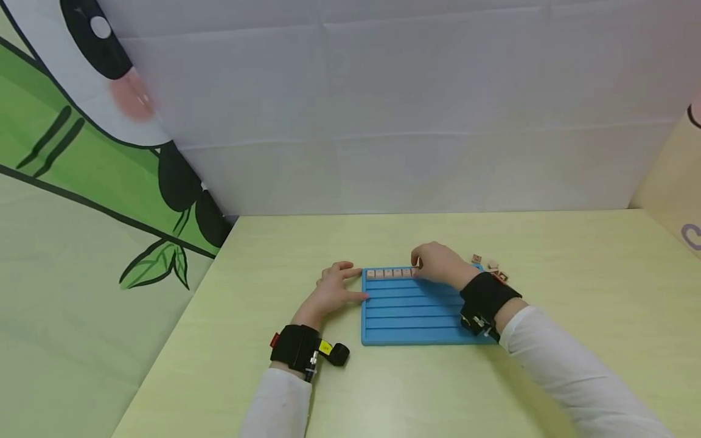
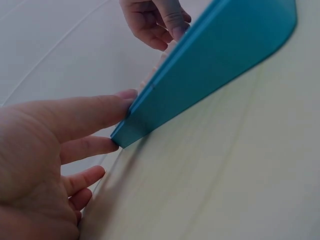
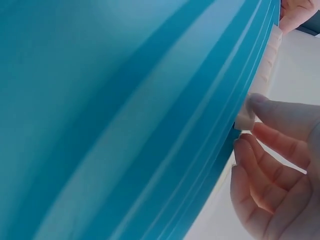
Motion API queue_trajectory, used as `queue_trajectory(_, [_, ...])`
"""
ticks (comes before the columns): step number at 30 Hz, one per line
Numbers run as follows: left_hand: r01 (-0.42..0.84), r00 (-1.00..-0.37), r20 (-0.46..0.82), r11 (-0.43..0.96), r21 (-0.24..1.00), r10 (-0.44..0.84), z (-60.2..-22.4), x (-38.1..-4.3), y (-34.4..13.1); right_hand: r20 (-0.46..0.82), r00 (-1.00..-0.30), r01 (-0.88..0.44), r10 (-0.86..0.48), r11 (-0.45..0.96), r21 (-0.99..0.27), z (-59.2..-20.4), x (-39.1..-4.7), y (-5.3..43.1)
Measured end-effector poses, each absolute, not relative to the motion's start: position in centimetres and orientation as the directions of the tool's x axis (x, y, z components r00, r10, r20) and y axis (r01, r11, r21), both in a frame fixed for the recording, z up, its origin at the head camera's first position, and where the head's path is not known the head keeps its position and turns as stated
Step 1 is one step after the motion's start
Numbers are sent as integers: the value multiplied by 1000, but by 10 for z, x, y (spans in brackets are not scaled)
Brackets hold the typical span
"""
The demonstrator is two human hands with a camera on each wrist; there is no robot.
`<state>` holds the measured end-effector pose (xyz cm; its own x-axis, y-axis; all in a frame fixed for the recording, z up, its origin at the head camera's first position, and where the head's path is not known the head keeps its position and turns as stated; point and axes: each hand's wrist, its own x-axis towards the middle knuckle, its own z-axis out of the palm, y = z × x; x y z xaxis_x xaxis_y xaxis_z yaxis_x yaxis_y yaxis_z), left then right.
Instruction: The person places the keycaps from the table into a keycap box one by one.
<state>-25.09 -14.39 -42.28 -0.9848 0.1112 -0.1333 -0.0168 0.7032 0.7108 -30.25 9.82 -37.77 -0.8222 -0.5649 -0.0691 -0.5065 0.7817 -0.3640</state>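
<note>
A blue ridged board lies flat on the table, with a row of small wooden tiles along its top groove. The person's right hand is over that groove and pinches a tile at the right end of the row, thumb on its near face. At the board's upper left corner is the left hand. Its thumb and a finger touch the board's edge, and the other fingers extend loosely beside it. The right hand partly hides the row in the head view.
Several loose tiles lie past the board's upper right corner, partly behind the right wrist. The pale wooden table meets a white sheet at the back. A printed cloth hangs along the left side.
</note>
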Motion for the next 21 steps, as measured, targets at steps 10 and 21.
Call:
queue_trajectory(10, [-8,-983,-135,701,713,126,-426,-251,-144,-72,-840,-484,-538,803,-347,-369,-307,117])
queue_trajectory(21, [-25,-983,-147,706,708,112,-422,-248,-146,-134,-873,-396,-468,843,-365,-351,-317,160])
